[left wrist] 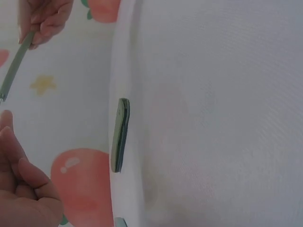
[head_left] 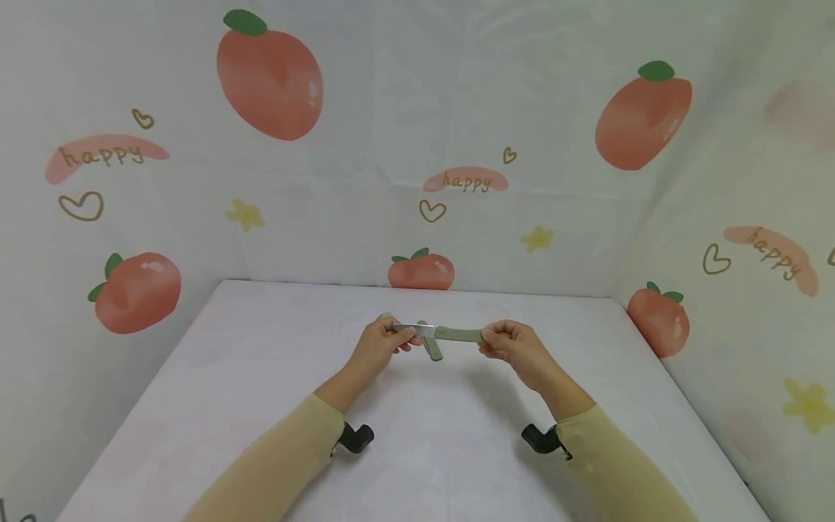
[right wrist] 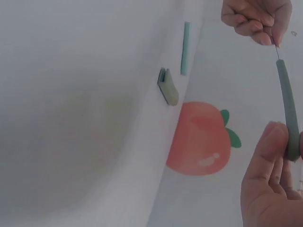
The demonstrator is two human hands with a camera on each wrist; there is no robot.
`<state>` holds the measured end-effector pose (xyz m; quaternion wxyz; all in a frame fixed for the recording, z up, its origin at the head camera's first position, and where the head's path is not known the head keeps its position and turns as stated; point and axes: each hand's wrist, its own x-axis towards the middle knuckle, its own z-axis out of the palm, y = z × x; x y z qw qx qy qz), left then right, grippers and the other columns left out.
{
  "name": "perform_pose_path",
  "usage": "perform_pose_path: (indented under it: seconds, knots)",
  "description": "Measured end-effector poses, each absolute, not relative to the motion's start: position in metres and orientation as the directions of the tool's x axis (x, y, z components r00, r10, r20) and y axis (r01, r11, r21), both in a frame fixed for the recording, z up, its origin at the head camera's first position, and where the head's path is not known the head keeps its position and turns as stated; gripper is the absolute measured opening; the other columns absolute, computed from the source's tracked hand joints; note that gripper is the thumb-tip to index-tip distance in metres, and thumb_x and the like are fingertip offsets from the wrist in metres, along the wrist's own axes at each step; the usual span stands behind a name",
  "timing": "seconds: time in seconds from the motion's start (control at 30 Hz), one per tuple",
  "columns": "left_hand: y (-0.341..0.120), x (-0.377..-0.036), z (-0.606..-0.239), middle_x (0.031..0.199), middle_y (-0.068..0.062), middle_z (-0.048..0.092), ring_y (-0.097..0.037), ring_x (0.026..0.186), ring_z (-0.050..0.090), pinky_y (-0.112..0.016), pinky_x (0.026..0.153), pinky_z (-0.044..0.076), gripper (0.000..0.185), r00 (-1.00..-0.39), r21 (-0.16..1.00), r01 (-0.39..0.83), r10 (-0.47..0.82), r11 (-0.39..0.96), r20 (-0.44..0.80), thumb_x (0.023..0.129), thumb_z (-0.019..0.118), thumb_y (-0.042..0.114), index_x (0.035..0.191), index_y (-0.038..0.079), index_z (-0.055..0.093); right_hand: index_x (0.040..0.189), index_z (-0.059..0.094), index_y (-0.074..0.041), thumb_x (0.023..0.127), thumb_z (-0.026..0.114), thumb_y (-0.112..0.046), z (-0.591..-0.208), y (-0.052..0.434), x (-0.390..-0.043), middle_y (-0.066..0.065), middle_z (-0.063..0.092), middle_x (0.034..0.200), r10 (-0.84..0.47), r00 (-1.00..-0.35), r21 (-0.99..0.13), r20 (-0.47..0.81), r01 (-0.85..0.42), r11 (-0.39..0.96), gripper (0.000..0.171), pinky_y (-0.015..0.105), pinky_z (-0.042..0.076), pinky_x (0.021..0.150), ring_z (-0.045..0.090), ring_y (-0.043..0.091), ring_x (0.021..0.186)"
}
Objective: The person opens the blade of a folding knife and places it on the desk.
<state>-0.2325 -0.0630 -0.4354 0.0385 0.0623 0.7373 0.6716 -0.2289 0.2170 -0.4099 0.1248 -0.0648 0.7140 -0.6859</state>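
The knife is held nearly level above the table, the left hand clamped on the blade, the right hand pinching the end of the handle; gripping opposite ends probably keeps it steady. Below lie a slotted piece and a strip; whether anything sits inside the former, I can't tell.

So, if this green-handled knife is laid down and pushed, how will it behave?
The blade looks metallic, so it is probably stiff. The handle looks broad in the head view but thin in wrist views, so rolling seems unlikely. Being slim, it seems light.
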Motion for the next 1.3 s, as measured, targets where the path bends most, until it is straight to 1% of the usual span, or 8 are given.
perform_pose_path:
  seconds: [0.3, 0.53, 0.7, 0.8, 0.87, 1.0, 1.17, 1.3]
  knots:
    - [-0.074, -0.232, -0.437, 0.084, -0.005, 0.076, -0.014, 0.076, 0.062, -0.036, 0.078, 0.045, 0.018, -0.953, 0.982, 0.027, 0.3, 0.187, -0.031, 0.097, 0.065, 0.015, 0.084, 0.003, 0.062, 0.105, 0.061, 0.005, 0.099, 0.063, -0.012, -0.408, 0.229, -0.232, 0.007, 0.068, 0.091, -0.374, -0.917, -0.979, -0.138, 0.069, 0.193, 0.018, 0.031, 0.054, 0.082, 0.066, 0.017, 0.086]
    - [-0.081, -0.231, -0.441, 0.088, -0.004, 0.077, -0.014, 0.079, 0.063, -0.034, 0.079, 0.044, 0.018, -0.915, 0.969, 0.044, 0.399, 0.242, -0.058, 0.097, 0.065, 0.018, 0.087, 0.003, 0.063, 0.11, 0.06, 0.01, 0.099, 0.064, -0.015, -0.409, 0.238, -0.234, 0.011, 0.068, 0.094, -0.454, -0.872, -0.963, -0.183, 0.067, 0.26, 0.027, 0.031, 0.054, 0.082, 0.066, 0.019, 0.088]
    - [-0.085, -0.231, -0.442, 0.088, -0.003, 0.077, -0.014, 0.078, 0.064, -0.034, 0.079, 0.044, 0.016, -0.904, 0.966, 0.044, 0.422, 0.254, -0.07, 0.097, 0.065, 0.017, 0.087, 0.005, 0.063, 0.109, 0.064, 0.008, 0.097, 0.068, -0.016, -0.41, 0.241, -0.235, 0.022, 0.069, 0.098, -0.48, -0.855, -0.947, -0.197, 0.04, 0.317, 0.027, 0.036, 0.055, 0.084, 0.066, 0.02, 0.087]
    - [-0.085, -0.23, -0.443, 0.088, -0.003, 0.077, -0.013, 0.077, 0.064, -0.033, 0.078, 0.043, 0.016, -0.901, 0.966, 0.042, 0.427, 0.256, -0.074, 0.097, 0.065, 0.017, 0.087, 0.005, 0.064, 0.11, 0.065, 0.006, 0.096, 0.069, -0.017, -0.411, 0.243, -0.234, 0.027, 0.068, 0.1, -0.479, -0.861, -0.931, -0.168, -0.021, 0.364, 0.027, 0.039, 0.056, 0.084, 0.067, 0.026, 0.087]
    - [-0.084, -0.231, -0.443, 0.088, -0.003, 0.077, -0.013, 0.077, 0.064, -0.031, 0.077, 0.043, 0.016, -0.9, 0.964, 0.039, 0.428, 0.262, -0.08, 0.097, 0.065, 0.018, 0.088, 0.005, 0.065, 0.112, 0.066, 0.003, 0.096, 0.07, -0.018, -0.412, 0.244, -0.234, 0.027, 0.068, 0.099, -0.474, -0.87, -0.912, -0.139, -0.075, 0.404, 0.027, 0.039, 0.056, 0.082, 0.067, 0.029, 0.087]
    - [-0.082, -0.23, -0.445, 0.088, -0.004, 0.077, -0.012, 0.078, 0.063, -0.03, 0.077, 0.043, 0.016, -0.897, 0.965, 0.024, 0.431, 0.263, -0.095, 0.097, 0.065, 0.018, 0.09, 0.004, 0.065, 0.113, 0.068, -0.002, 0.092, 0.074, -0.017, -0.413, 0.247, -0.232, 0.017, 0.069, 0.093, -0.467, -0.88, -0.872, -0.094, -0.154, 0.465, 0.026, 0.041, 0.055, 0.08, 0.065, 0.029, 0.084]
    - [-0.08, -0.229, -0.447, 0.088, -0.004, 0.077, -0.013, 0.077, 0.063, -0.033, 0.078, 0.043, 0.018, -0.897, 0.967, 0.008, 0.43, 0.253, -0.104, 0.097, 0.066, 0.019, 0.089, 0.003, 0.064, 0.109, 0.071, -0.003, 0.088, 0.079, -0.018, -0.413, 0.251, -0.23, 0.007, 0.07, 0.091, -0.47, -0.877, -0.87, -0.103, -0.15, 0.47, 0.027, 0.049, 0.054, 0.081, 0.064, 0.023, 0.083]
    - [-0.081, -0.228, -0.447, 0.088, -0.003, 0.077, -0.014, 0.078, 0.063, -0.035, 0.079, 0.043, 0.017, -0.899, 0.964, 0.004, 0.423, 0.266, -0.113, 0.097, 0.066, 0.02, 0.089, 0.004, 0.064, 0.107, 0.073, -0.001, 0.087, 0.08, -0.018, -0.411, 0.251, -0.228, 0.008, 0.071, 0.09, -0.475, -0.871, -0.884, -0.124, -0.12, 0.452, 0.027, 0.04, 0.056, 0.08, 0.066, 0.023, 0.082]
